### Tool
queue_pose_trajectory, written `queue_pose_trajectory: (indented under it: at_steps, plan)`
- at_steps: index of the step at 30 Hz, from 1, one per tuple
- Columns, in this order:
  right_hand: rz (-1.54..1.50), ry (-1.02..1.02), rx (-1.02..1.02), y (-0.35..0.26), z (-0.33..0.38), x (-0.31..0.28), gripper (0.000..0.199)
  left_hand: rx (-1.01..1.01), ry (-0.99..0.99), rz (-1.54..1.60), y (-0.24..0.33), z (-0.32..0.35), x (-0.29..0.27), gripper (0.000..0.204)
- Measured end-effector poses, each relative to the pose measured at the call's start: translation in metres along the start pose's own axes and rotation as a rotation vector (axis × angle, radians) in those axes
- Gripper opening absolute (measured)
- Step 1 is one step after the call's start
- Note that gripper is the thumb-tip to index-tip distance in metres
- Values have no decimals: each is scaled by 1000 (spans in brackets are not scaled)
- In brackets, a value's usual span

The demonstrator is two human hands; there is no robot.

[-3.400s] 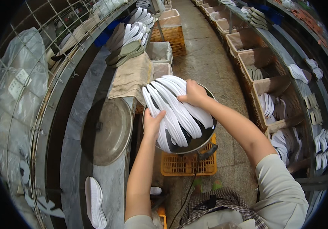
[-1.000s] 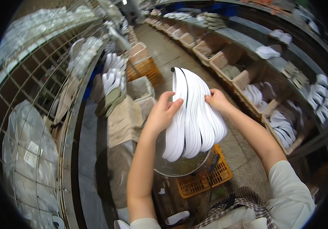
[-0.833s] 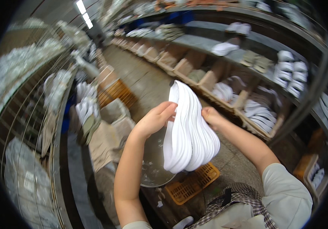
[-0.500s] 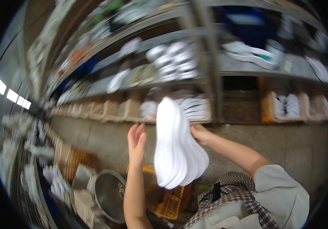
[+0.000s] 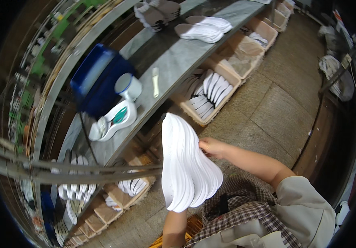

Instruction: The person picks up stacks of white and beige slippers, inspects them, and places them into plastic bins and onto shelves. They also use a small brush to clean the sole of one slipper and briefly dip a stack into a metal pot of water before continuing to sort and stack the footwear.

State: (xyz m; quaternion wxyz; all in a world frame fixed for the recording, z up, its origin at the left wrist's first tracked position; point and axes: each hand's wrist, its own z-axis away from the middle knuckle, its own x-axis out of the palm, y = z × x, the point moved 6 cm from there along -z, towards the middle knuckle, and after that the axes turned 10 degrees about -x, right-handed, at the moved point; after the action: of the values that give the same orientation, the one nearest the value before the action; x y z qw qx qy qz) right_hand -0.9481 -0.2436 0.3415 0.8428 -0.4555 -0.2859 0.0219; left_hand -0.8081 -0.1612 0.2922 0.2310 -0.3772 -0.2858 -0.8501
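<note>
A fanned stack of white shoe soles [image 5: 188, 169] hangs upright before me, above the floor. My right hand [image 5: 212, 148] is closed on the stack's right edge near its upper part. From the lower edge my left forearm [image 5: 175, 229] reaches up behind the soles. They cover my left hand, so its fingers cannot be seen.
A long grey shelf [image 5: 167, 84] runs diagonally, bearing a blue crate [image 5: 99, 80], a white mug [image 5: 128, 87], a brush [image 5: 155, 82] and pale soles [image 5: 202, 29]. Below it stand bins [image 5: 223, 103] holding soles. Stone floor [image 5: 264, 111] lies to the right.
My view has swung to the right along the shelves. The soles stay in my right hand. My left hand, open beside the stack before, has gone behind it.
</note>
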Motion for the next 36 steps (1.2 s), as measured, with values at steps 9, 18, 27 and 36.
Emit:
queue_pose_trajectory:
  at_steps: [9,18,27,36]
  plan:
    - [-74,412,-267,-107,46,-129,75,234,23,-375,30,-212,30,41]
    - [661,671,-313,-72,-88,-271,52,456,501,-1197,176,-352,24,43]
    - [345,237,-486,-48,-339,-321,83,711,1155,-2251,342,-452,108,70]
    - [588,81,6,59,-343,-383,24,492,521,-2142,286,-595,-22,67]
